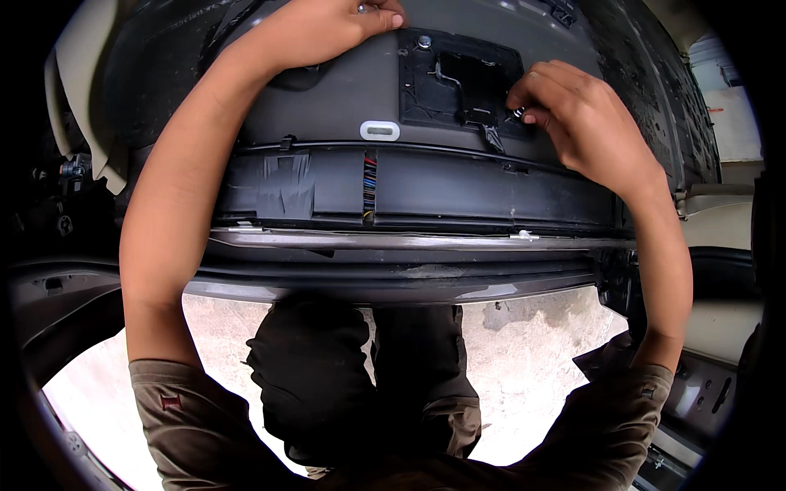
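A black rectangular plate (419, 94) with a raised middle part and a short cable lies on the dark vehicle floor. A silver bolt (424, 42) sits at its far left corner. At its near right corner my right hand (573, 110) pinches another silver bolt (519, 113) between thumb and fingertips. My left hand (360, 20) is closed beyond the plate's far left corner, at the top edge of the view. A small shiny spot shows at its fingers. What it holds, if anything, is hidden.
A black sill trim (458, 184) runs across in front of the floor, with coloured wires (369, 184) exposed in a gap and grey tape (286, 184) at left. A white oval piece (380, 130) lies near the plate. My legs stand outside the metal door sill (393, 290).
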The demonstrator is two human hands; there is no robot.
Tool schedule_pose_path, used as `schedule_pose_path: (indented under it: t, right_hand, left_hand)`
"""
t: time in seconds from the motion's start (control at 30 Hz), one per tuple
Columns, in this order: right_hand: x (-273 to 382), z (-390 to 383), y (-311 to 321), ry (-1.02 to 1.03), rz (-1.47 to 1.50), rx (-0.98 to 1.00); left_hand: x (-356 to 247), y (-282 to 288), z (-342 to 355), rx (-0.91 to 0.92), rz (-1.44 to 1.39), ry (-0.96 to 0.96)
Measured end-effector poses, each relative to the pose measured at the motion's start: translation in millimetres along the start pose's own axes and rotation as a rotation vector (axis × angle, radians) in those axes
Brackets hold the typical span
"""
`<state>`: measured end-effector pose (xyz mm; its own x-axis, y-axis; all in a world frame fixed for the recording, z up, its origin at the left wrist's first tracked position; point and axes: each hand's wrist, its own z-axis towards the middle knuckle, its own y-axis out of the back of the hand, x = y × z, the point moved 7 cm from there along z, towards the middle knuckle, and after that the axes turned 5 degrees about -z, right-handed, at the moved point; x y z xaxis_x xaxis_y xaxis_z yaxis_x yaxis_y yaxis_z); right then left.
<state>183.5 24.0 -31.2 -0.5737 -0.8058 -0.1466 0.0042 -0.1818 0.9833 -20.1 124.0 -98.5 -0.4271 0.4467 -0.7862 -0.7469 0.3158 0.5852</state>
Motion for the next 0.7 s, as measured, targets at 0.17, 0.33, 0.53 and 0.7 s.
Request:
schedule_pose_path:
  t: [0.17,0.33,0.53,0.7]
  right_hand:
    - [3,14,-6,0.122,-0.235,-0.007]
    - [5,28,-24,-0.021,-0.176,-0.008]
    - [-22,-23,-33,-0.167,-0.053,0.016]
    - [-7,-17,-39,-0.006,0.084,-0.152]
  left_hand:
    - [13,2,3,-0.018,-0.031,-0.063]
    - [6,18,-15,-0.054,0.154,-0.121]
    - [13,-10,16,-0.039,0.071,-0.15]
    - [26,-3,2,-0.059,0.092,-0.119]
